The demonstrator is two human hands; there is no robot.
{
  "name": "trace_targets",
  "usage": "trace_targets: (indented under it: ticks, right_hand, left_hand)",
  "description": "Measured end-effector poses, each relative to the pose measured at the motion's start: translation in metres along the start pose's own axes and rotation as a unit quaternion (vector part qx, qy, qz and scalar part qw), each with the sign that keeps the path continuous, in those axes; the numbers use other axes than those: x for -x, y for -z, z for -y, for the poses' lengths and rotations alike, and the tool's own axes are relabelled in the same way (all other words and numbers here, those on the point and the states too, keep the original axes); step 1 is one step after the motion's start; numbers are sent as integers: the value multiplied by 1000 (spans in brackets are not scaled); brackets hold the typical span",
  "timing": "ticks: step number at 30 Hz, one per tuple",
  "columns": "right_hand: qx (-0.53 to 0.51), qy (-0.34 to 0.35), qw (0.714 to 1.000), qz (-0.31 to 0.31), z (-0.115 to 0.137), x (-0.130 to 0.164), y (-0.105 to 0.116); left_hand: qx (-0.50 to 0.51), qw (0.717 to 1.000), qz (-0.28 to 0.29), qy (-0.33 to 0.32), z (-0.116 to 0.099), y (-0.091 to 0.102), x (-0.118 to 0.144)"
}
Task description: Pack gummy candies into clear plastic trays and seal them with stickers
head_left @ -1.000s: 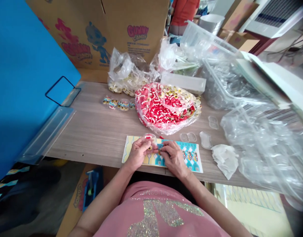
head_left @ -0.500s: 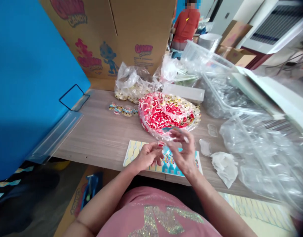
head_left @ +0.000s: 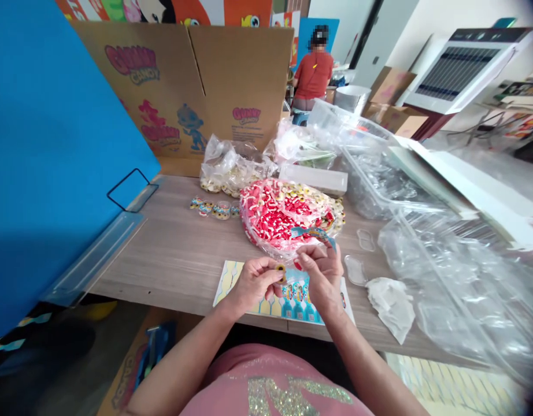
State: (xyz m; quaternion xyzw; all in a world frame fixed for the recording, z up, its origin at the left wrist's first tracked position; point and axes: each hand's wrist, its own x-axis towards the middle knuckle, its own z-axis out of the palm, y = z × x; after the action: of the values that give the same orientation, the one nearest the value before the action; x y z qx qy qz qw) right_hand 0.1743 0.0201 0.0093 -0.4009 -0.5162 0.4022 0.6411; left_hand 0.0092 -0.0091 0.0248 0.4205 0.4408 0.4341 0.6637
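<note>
My left hand [head_left: 258,283] is closed around a round yellow candy with a dark centre [head_left: 280,271], seemingly in a small clear plastic case between my hands. Facing it, my right hand [head_left: 321,274] has its fingers bent inward. A blue patterned sticker label [head_left: 316,232] curls from its fingertips. By the right thumb is a small red spot; whether candy or nail, I cannot tell. Under both hands lies a sheet of blue and yellow labels [head_left: 234,274]. Just beyond sits an open plastic bag of red-and-white and yellow candies [head_left: 273,216].
Several filled, labelled cases [head_left: 221,210] lie left of the candy bag. To the right are clear shells [head_left: 356,270], crumpled white paper [head_left: 390,306] and a large clear bin [head_left: 379,196]. A cardboard box [head_left: 223,75] stands behind. A person in red [head_left: 313,75] is farther back.
My head view has tilted up slightly. The yellow candy now shows in my left fingers, and the blue label stands out clearly at my right fingertips.
</note>
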Motion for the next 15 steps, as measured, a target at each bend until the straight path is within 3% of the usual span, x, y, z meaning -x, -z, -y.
trace_targets:
  ticks: [3,6,9,11,15]
  right_hand:
    - [29,7,1000,-1,9,-15,25]
    - [96,-13,984,148,28,-25,42]
    - [199,-25,940,276,37,-24,37]
    - [246,-10,927,284,34,-18,28]
    - [281,28,927,247,20,-9,16]
  left_hand:
    - [-39,999,5,18,-7,7,-4]
    - [-63,997,16,36,-12,12,-9]
    - [-80,995,26,44,-12,13,-15]
    - [-90,995,32,39,-11,12,-18]
    - [-83,995,41,35,-9,11,-20]
